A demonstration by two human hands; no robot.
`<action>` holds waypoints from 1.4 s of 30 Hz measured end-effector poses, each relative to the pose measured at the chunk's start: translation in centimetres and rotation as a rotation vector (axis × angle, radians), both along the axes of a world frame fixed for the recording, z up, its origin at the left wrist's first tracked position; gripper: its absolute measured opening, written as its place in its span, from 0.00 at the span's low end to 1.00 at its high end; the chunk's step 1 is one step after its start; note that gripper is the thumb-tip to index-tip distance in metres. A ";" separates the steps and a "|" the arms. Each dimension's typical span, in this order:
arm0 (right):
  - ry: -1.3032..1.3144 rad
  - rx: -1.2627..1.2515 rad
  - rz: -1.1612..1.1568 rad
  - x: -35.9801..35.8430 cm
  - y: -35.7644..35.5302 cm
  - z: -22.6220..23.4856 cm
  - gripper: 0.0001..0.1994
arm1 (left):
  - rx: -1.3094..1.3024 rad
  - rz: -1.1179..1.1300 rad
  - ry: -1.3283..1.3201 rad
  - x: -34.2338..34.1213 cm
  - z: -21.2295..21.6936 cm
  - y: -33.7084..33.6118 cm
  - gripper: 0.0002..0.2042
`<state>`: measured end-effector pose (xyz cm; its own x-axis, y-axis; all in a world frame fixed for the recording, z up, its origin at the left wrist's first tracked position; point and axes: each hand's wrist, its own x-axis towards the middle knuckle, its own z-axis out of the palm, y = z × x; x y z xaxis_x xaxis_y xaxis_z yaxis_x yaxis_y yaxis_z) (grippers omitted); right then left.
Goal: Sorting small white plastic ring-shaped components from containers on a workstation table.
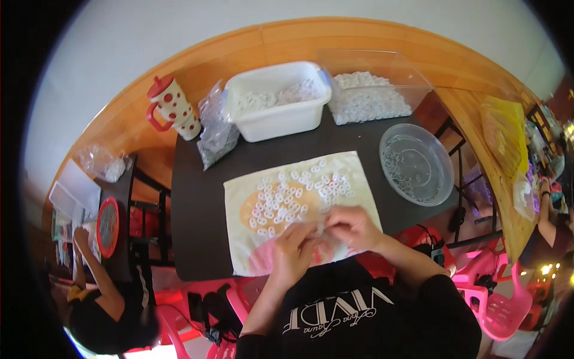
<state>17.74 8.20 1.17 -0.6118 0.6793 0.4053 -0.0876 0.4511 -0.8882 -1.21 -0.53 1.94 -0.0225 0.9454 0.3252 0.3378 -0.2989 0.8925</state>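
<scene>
A white tub (278, 102) and a clear box (371, 90) hold small white plastic pieces; a clear round bowl (417, 163) holds tiny bits (too small to identify). Left hand (291, 254) and right hand (353, 227) pinch one white piece (321, 229) over the pale cloth (239, 197), where more lie scattered.

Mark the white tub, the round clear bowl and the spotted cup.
white tub (281, 122), head view, on its front wall.
round clear bowl (439, 157), head view, on its right rim.
spotted cup (179, 110), head view, on its side wall.
</scene>
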 end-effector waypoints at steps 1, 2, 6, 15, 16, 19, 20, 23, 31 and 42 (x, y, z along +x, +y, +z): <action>0.071 -0.232 -0.041 0.1 -0.2 0.8 0.06 | -0.120 0.004 -0.207 0.0 0.1 0.3 0.17; 0.066 -0.237 -0.022 0.0 -0.5 1.1 0.06 | -0.103 -0.028 -0.173 -0.4 0.1 0.4 0.21; 0.221 -0.415 -0.073 -0.6 -1.6 2.3 0.05 | -0.064 -0.039 -0.487 0.5 0.0 0.6 0.19; 0.239 -0.333 -0.141 -1.5 -2.7 3.9 0.04 | -0.138 -0.106 -0.843 0.9 1.2 0.1 0.11; 0.236 -0.324 -0.151 -1.6 -2.8 3.9 0.04 | -0.176 -0.111 -0.876 0.9 1.2 0.0 0.10; 0.224 -0.269 -0.142 -2.0 -3.1 4.5 0.06 | -0.152 -0.020 -0.707 0.8 1.4 -0.3 0.09; 0.224 -0.268 -0.138 -2.0 -3.1 4.5 0.06 | -0.093 0.073 -0.504 0.8 1.4 -0.4 0.09; 0.117 -0.076 -0.181 -1.7 -3.2 4.5 0.10 | 0.652 0.282 0.199 0.8 1.3 0.2 0.11; 0.269 -0.287 -0.072 -1.3 -3.4 5.1 0.09 | 0.790 0.325 0.426 1.1 1.6 -0.4 0.15; 0.275 -0.333 -0.126 -1.7 -3.3 4.6 0.06 | 0.337 0.211 -0.167 1.4 1.1 -0.8 0.07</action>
<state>16.03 4.93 5.78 -0.4160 0.8626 0.2877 -0.3035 0.1665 -0.9382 0.20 -1.31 3.09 -0.2826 0.7562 0.5902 0.2815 -0.5228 0.8047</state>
